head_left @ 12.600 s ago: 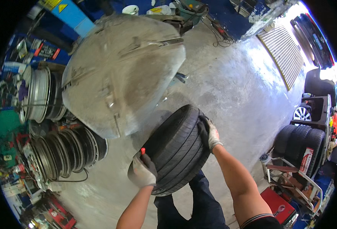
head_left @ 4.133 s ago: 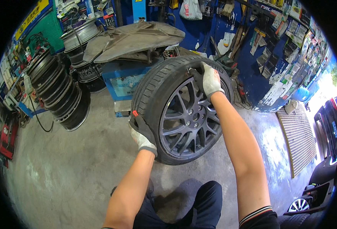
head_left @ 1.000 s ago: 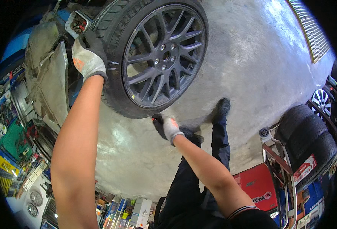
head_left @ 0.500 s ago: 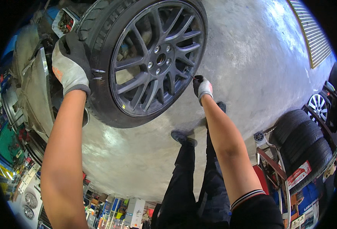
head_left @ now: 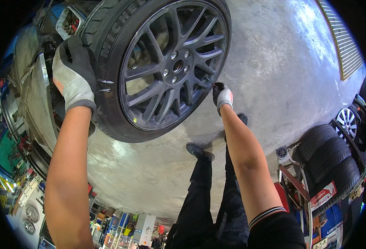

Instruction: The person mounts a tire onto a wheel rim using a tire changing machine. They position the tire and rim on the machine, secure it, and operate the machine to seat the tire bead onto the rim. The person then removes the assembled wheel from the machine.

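A wheel with a dark grey multi-spoke rim (head_left: 154,68) and black tyre (head_left: 112,112) stands tilted before me. My left hand (head_left: 74,74), in a grey-and-black glove, is closed beside the tyre's left side. From its fist two thin pointed metal tips (head_left: 105,86) stick out, apart, over the sidewall; the rest of that tool is hidden. My right hand (head_left: 222,96), gloved too, is pinched at the rim's right edge. A thin piece with a reddish bit shows between its fingertips and the rim, near the valve area; its kind is too small to make out.
A white tub of small metal parts (head_left: 71,23) sits behind my left hand. Stacked tyres (head_left: 328,153) and a metal-framed cart (head_left: 295,178) stand at the right. A floor grate (head_left: 342,41) lies at the far right. Shelves with tools (head_left: 125,228) line the near left.
The wheel and my right hand appear slightly further right and lower in the picture. Both hands keep their closed grips.
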{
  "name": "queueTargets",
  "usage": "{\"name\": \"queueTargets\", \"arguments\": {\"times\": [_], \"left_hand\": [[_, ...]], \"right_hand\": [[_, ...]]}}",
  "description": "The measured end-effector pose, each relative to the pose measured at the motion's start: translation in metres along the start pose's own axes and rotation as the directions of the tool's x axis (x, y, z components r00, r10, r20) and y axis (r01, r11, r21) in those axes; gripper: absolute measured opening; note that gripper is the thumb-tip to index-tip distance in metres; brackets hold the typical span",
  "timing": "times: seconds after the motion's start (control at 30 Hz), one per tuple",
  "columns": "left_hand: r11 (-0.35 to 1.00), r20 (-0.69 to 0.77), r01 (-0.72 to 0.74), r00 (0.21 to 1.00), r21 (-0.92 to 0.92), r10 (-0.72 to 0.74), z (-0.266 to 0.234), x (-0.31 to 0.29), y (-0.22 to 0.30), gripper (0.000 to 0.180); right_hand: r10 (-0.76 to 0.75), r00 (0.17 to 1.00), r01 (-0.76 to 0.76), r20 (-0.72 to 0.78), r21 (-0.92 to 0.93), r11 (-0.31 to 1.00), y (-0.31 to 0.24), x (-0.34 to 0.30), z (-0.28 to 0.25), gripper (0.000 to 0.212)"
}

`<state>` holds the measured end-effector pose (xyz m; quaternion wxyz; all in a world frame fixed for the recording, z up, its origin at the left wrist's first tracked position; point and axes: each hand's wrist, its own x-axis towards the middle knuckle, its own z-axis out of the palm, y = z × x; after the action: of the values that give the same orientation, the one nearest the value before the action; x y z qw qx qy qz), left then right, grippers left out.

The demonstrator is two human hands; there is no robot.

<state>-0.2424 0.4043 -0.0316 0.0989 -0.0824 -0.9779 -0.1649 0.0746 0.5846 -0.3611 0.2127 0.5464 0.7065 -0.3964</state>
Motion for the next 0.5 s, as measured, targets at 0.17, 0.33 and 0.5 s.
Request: {"name": "queueTargets", "arguments": {"times": [0.17, 0.33, 0.5], "left_hand": [[0.999, -0.020, -0.041, 0.999, 0.005, 0.041, 0.000, -0.001, 0.000, 0.052], [0.999, -0.006, -0.039, 0.999, 0.011, 0.039, 0.000, 0.000, -0.001, 0.052], [0.997, -0.021, -0.071, 0.997, 0.000, 0.071, 0.000, 0.001, -0.001, 0.052]], "right_hand": [[-0.042, 0.999, 0.043, -0.021, 0.049, 0.998, 0.001, -0.001, -0.001, 0.025], [-0.021, 1.000, 0.020, 0.007, 0.059, 0.998, 0.008, 0.009, 0.007, 0.024], [0.059, 0.997, -0.066, 0.058, 0.134, 0.989, 0.008, 0.013, 0.009, 0.025]]}}
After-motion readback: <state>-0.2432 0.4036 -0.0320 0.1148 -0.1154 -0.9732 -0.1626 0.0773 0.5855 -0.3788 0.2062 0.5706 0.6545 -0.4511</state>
